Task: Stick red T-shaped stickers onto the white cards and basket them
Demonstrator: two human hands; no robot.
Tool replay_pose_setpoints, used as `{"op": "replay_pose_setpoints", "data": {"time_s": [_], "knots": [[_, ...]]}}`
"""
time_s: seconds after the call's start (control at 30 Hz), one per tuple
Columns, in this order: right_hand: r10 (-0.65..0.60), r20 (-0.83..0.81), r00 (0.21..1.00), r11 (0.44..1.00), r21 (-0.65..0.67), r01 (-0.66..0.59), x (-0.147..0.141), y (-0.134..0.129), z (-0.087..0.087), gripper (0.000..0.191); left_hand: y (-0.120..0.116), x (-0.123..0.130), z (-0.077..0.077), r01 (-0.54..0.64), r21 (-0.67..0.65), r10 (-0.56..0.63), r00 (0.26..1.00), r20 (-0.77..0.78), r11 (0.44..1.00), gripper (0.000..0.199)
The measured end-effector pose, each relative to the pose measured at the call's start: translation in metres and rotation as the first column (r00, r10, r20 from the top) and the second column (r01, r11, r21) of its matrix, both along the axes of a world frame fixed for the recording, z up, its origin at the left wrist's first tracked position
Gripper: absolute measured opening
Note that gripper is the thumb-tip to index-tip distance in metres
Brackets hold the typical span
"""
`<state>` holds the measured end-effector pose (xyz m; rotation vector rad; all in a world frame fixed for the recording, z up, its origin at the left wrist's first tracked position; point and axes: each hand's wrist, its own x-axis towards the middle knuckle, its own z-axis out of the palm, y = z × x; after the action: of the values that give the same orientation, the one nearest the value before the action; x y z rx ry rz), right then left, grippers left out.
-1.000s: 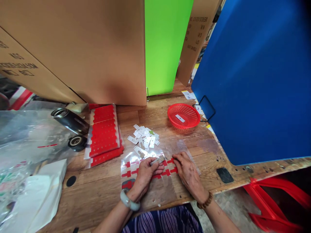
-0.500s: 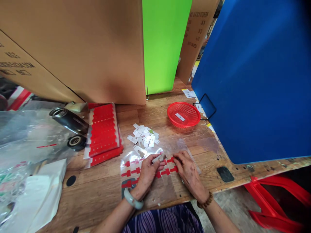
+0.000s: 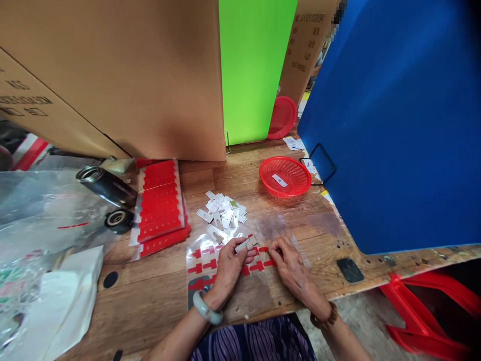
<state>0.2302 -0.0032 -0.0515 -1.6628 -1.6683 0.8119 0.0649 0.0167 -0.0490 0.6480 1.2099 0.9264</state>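
My left hand pinches a small flat metal plate between thumb and fingers, just above a clear sheet with rows of red T-shaped stickers. My right hand is closed at the right end of those rows, with thumb and forefinger on a red sticker; whether it is peeled loose I cannot tell. Beyond my left hand lies a loose pile of similar metal plates. Another plate rests in a red plastic basket farther back.
Stacked red sticker sheets, an open dark flask and its lid stand at left, beside plastic bags. Cardboard, a green panel and a blue panel wall the back and right. A red stool is below.
My right hand has shifted slightly right, its fingers still pinched. The left hand keeps its plate, now turned a little. A second red basket has appeared behind the green panel.
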Motion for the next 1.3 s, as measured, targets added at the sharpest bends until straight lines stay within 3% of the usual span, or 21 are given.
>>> {"op": "replay_pose_setpoints", "data": {"time_s": [0.37, 0.53, 0.77, 1.0, 1.3], "knots": [[0.154, -0.253, 0.955, 0.979, -0.091, -0.181, 0.017, -0.001, 0.008, 0.02, 0.001, 0.001, -0.001, -0.026, -0.029, 0.026, 1.0, 0.008, 0.999, 0.03], [0.078, -0.439, 0.895, 0.967, -0.183, -0.174, 0.024, -0.003, 0.013, 0.023, 0.004, -0.003, 0.001, -0.006, -0.096, 0.013, 0.997, 0.071, 0.995, 0.028], [0.042, -0.418, 0.907, 0.985, -0.137, -0.109, 0.001, -0.002, 0.024, 0.015, -0.003, -0.021, 0.021, 0.104, -0.211, -0.042, 0.959, 0.279, 0.972, 0.038], [0.011, -0.331, 0.944, 0.994, -0.102, -0.047, -0.023, 0.004, 0.033, 0.011, -0.01, -0.033, 0.033, 0.12, -0.218, -0.057, 0.96, 0.276, 0.968, 0.038], [0.121, -0.308, 0.943, 0.987, -0.067, -0.149, -0.034, 0.003, 0.028, 0.008, -0.013, -0.039, 0.038, 0.144, -0.202, -0.084, 0.957, 0.278, 0.969, 0.037]]}}
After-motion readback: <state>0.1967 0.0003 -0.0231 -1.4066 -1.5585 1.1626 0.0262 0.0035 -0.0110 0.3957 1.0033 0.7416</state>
